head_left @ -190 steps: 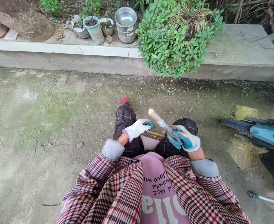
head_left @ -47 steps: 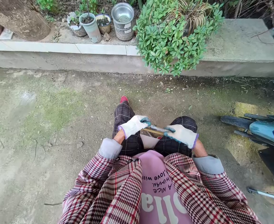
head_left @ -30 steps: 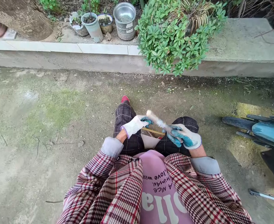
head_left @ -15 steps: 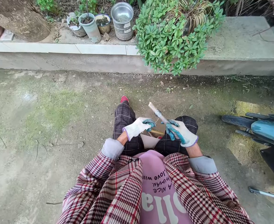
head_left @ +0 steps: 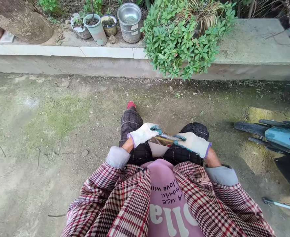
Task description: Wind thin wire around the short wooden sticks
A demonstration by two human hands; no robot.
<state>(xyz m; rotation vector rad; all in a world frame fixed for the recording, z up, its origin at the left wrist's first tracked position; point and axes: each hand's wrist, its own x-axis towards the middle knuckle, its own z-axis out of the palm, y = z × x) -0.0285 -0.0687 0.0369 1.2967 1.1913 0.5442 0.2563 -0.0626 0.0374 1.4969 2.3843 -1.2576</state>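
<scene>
Between my knees a short wooden stick (head_left: 169,136) lies nearly level, with thin grey wire wound round part of it. My left hand (head_left: 147,133), in a white knit glove with blue-green coated fingers, is closed at the stick's left end. The other end is gripped by my right hand (head_left: 193,143), gloved the same way, its fingertips mostly turned out of sight. Both hands hide the stick's ends. Just under it runs a thin yellowish edge of something I cannot make out, low between my legs.
Ahead is a low concrete ledge (head_left: 95,65) with several potted plants, a metal pot (head_left: 129,24) and a leafy bush (head_left: 181,42) overhanging it. A wheeled thing with a blue fender (head_left: 279,136) stands at right. Small twigs (head_left: 61,153) lie on the ground at left.
The stick has swung from pointing up and away to lying nearly level. My left hand has closed on its wired end, and my right hand has turned over with it.
</scene>
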